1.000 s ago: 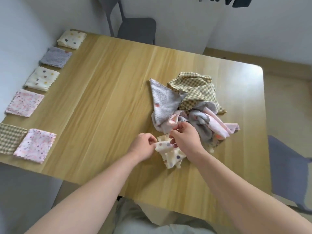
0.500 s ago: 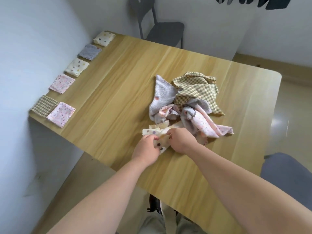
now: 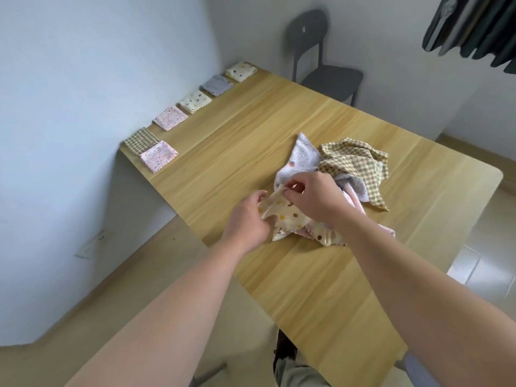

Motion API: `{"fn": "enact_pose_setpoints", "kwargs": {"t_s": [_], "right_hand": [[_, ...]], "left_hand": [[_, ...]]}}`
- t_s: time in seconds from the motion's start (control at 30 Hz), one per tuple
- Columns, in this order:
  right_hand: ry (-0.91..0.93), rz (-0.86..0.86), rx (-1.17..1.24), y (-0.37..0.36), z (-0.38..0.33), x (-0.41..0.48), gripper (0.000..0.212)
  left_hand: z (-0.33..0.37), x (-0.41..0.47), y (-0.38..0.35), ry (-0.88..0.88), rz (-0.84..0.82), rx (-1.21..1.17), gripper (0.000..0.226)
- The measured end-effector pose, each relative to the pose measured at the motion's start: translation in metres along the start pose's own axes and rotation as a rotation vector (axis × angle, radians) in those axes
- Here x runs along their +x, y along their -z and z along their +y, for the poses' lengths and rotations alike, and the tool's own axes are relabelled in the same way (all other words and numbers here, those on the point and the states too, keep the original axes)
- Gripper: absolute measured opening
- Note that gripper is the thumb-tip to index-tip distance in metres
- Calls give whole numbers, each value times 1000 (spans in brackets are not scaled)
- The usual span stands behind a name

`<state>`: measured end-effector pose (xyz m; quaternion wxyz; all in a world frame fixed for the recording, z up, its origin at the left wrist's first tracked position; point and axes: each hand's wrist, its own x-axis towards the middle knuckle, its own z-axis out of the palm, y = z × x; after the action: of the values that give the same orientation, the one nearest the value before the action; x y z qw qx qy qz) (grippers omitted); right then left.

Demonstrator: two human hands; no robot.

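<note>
Head view: the left hand (image 3: 247, 219) is gripping the dotted cloth (image 3: 289, 219) at its edge, the right hand (image 3: 314, 201) is pinching its corner. The dotted cloth is stretching between them, touching the pile (image 3: 354, 166) beyond, on the tabletop (image 3: 307, 275).

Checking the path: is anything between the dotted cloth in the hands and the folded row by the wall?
Nothing visible does. The left hand and right hand pinch the dotted cloth; only bare table lies between it and the folded row.
</note>
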<state>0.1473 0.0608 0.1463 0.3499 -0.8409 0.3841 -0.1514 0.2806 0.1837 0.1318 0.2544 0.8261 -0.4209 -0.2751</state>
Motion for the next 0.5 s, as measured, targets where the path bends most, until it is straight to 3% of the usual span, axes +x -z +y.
{"fn": "enact_pose_setpoints", "kwargs": {"t_s": [0.1, 0.27, 0.5], "right_hand": [[65, -21, 43, 18, -7, -23, 6], [113, -106, 49, 42, -7, -72, 5], [112, -201, 10, 55, 2, -133, 20]], "left_hand": [[13, -25, -1, -27, 76, -38, 54], [29, -86, -16, -49, 166, -60, 11], [47, -161, -37, 81, 182, -209, 15]]}}
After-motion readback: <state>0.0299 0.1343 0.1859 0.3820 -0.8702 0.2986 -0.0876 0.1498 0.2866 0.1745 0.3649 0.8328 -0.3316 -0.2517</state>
